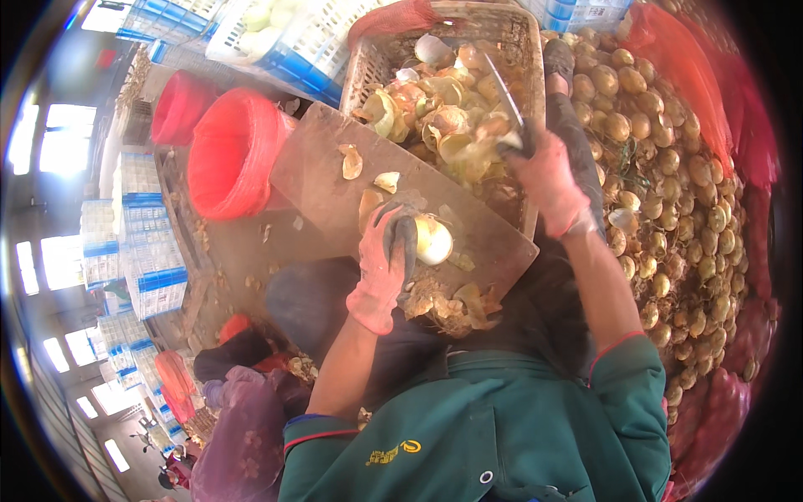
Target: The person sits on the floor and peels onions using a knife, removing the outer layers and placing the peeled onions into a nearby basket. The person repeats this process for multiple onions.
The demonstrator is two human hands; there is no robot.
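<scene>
My left hand, in a pink glove with dark fingers, grips a partly peeled onion above a wooden board. The onion's pale, shiny side faces right. In my right hand, gloved alike, is a knife with its blade pointing up and away from me. That hand is over the right side of a plastic crate heaped with onion skins. A blurred pale scrap shows beside the knife hand. Loose peel pieces lie on the board, and more dry skins gather at its near edge.
Unpeeled onions form a large pile at right, with red mesh sacks behind. Red mesh-lined tubs stand at left. White and blue crates hold peeled onions at the back. A person in purple clothing is at lower left.
</scene>
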